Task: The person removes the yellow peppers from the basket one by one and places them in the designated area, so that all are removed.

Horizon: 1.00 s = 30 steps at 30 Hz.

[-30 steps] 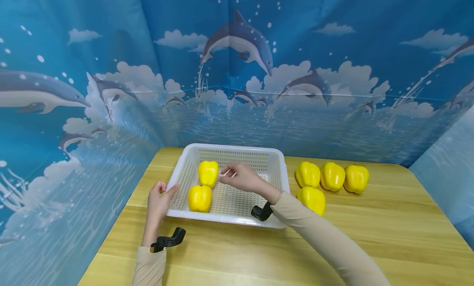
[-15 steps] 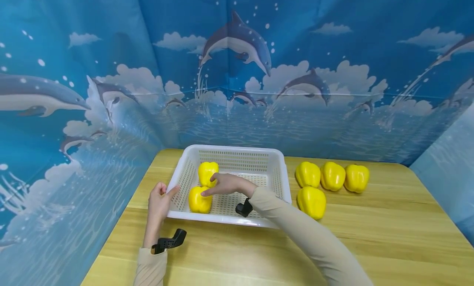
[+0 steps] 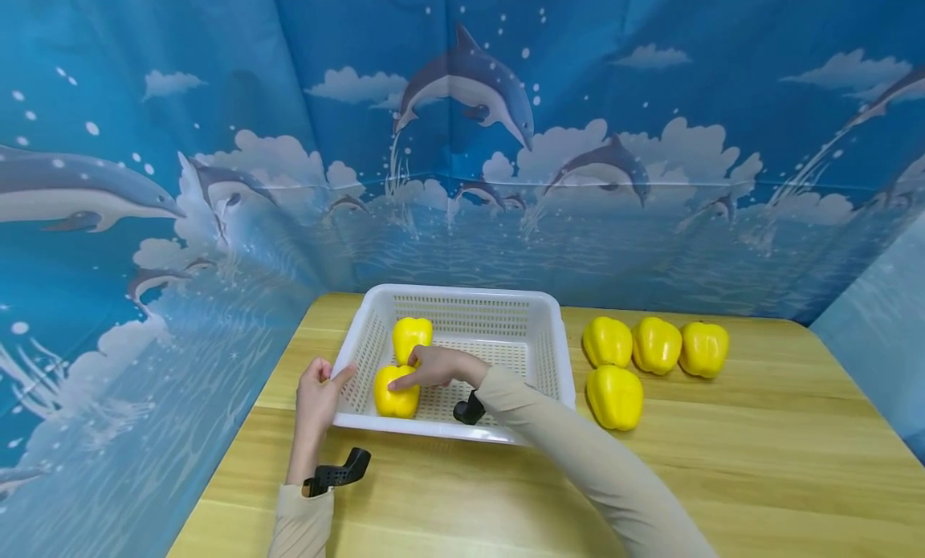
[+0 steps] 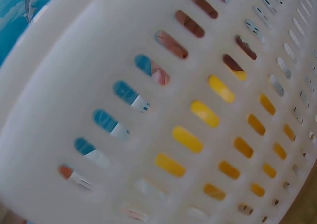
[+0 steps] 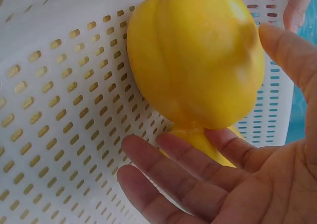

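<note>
A white slotted plastic basket (image 3: 448, 429) holds two yellow bell peppers at its left side. My left hand (image 3: 316, 393) grips the basket's left rim, thumb over the edge. Inside, my right hand (image 3: 437, 367) reaches to the front bell pepper (image 3: 396, 393). In the right wrist view, the thumb tip is right at this pepper's side, and the loosely spread fingers (image 5: 183, 184) lie below it, the index fingertip near the rear bell pepper (image 3: 412, 333). The left wrist view shows only the basket wall (image 4: 64, 85) with yellow through its slots; the left hand is mostly hidden there.
On the wooden table (image 3: 759, 445), right of the basket, several more yellow bell peppers lie: three in a back row (image 3: 656, 346) and one in front (image 3: 614, 397). A blue dolphin-print curtain (image 3: 462, 237) hangs behind the table and along its left side.
My right hand has moved left and a little forward from the basket's middle to the front bell pepper, its thumb now over the pepper. The left hand keeps its grip on the rim.
</note>
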Motion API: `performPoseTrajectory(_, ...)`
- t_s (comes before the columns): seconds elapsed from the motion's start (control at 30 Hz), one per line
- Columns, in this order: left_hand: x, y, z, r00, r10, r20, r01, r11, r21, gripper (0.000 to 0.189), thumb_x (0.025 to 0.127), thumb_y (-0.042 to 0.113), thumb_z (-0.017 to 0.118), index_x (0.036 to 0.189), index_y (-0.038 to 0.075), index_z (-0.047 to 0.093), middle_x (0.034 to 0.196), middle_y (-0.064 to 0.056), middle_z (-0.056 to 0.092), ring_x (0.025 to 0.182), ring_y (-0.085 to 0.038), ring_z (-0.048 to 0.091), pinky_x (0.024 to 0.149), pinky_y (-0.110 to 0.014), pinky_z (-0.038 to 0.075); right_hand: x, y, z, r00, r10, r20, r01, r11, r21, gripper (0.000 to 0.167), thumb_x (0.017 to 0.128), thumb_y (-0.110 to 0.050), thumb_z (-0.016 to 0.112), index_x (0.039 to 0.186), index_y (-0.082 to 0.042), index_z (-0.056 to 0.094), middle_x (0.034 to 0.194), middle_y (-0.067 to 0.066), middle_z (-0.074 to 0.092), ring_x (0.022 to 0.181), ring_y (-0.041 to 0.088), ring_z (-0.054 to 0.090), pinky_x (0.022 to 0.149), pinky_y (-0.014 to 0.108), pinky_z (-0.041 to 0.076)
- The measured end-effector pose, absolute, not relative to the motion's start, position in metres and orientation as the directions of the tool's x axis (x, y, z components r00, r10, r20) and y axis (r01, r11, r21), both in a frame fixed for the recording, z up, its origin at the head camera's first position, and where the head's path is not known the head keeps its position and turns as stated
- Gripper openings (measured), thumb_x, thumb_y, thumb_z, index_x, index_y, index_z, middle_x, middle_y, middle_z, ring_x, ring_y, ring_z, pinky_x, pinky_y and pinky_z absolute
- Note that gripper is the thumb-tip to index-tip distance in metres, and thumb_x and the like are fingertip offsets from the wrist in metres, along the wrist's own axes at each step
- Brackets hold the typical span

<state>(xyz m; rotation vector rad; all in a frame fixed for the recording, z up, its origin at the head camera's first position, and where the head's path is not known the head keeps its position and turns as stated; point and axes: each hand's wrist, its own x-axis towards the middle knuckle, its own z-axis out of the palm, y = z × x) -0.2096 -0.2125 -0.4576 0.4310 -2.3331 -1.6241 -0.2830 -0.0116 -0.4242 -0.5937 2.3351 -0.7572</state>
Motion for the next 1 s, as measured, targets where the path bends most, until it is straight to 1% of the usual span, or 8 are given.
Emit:
performPoseTrajectory(0.1,-0.2095,-0.2124,-0.4571,-0.92,-0.389,0.039,-0.099,0.329,0.939,0.037,0.09,0.025,0.066,0.084,0.006,0.035,0.078,-0.008,0.033,0.079,-0.023,0.045,0.057,-0.026,0.027,-0.2838,-0.0137,-0.426,-0.705,-0.569,-0.425,-0.206,0.736,-0.644,0.064,0.082,-0.055,0.066,0.118,-0.005,0.047,0.091,0.007,0.05,0.064,0.014,0.041,0.06,0.031,0.038)
performPoseTrajectory(0.2,-0.2092,-0.2125,-0.4568,-0.919,-0.393,0.031,-0.108,0.329,0.938,0.036,0.09,0.025,0.065,0.084,0.005,0.036,0.078,-0.008,0.034,0.079,-0.023,0.045,0.056,-0.026,0.027,-0.2843,-0.015,-0.4279,-0.701,-0.57,-0.429,-0.192,0.73,-0.656,0.063,0.081,-0.056,0.066,0.115,-0.006,0.046,0.085,0.007,0.047,0.065,0.016,0.042,0.062,0.033,0.041)
performPoseTrajectory(0.33,-0.2091,-0.2123,-0.4572,-0.92,-0.391,0.024,-0.114,0.326,0.938,0.036,0.091,0.025,0.065,0.085,0.006,0.035,0.08,-0.009,0.035,0.082,-0.024,0.047,0.056,-0.025,0.028,-0.284,-0.016,-0.4292,-0.699,-0.573,-0.428,-0.185,0.723,-0.666,0.069,0.081,-0.056,0.066,0.121,-0.005,0.044,0.092,0.007,0.049,0.078,0.022,0.05,0.071,0.039,0.047)
performPoseTrajectory(0.43,-0.2095,-0.2123,-0.4581,-0.922,-0.387,0.024,-0.113,0.326,0.939,0.035,0.091,0.025,0.065,0.085,0.007,0.035,0.081,-0.009,0.035,0.083,-0.024,0.048,0.056,-0.025,0.029,-0.2831,-0.0168,-0.4289,-0.697,-0.573,-0.432,-0.179,0.722,-0.669,0.074,0.08,-0.056,0.066,0.127,-0.003,0.042,0.099,0.007,0.05,0.09,0.026,0.053,0.077,0.042,0.049)
performPoseTrajectory(0.5,-0.2097,-0.2124,-0.4587,-0.922,-0.387,0.027,-0.11,0.327,0.939,0.035,0.09,0.024,0.065,0.084,0.007,0.035,0.08,-0.009,0.035,0.082,-0.024,0.048,0.056,-0.025,0.029,-0.2825,-0.0177,-0.4286,-0.696,-0.572,-0.433,-0.173,0.72,-0.673,0.075,0.08,-0.056,0.066,0.127,-0.003,0.042,0.101,0.008,0.05,0.093,0.027,0.053,0.078,0.044,0.048)
performPoseTrajectory(0.7,-0.2099,-0.2128,-0.4594,-0.923,-0.385,0.028,-0.11,0.331,0.937,0.035,0.09,0.023,0.065,0.084,0.007,0.035,0.079,-0.009,0.034,0.081,-0.024,0.048,0.055,-0.025,0.028,-0.2811,-0.0197,-0.4277,-0.695,-0.566,-0.444,-0.159,0.723,-0.672,0.074,0.08,-0.055,0.067,0.128,-0.004,0.04,0.098,0.009,0.048,0.087,0.03,0.052,0.077,0.044,0.047)
performPoseTrajectory(1.0,-0.2092,-0.2114,-0.4577,-0.922,-0.386,0.036,-0.106,0.341,0.934,0.036,0.09,0.026,0.065,0.084,0.006,0.036,0.078,-0.009,0.036,0.08,-0.023,0.047,0.057,-0.026,0.029,-0.2817,-0.0195,-0.4284,-0.683,-0.565,-0.464,-0.143,0.726,-0.673,0.073,0.082,-0.053,0.066,0.131,-0.007,0.038,0.099,0.008,0.048,0.08,0.026,0.05,0.068,0.037,0.043)
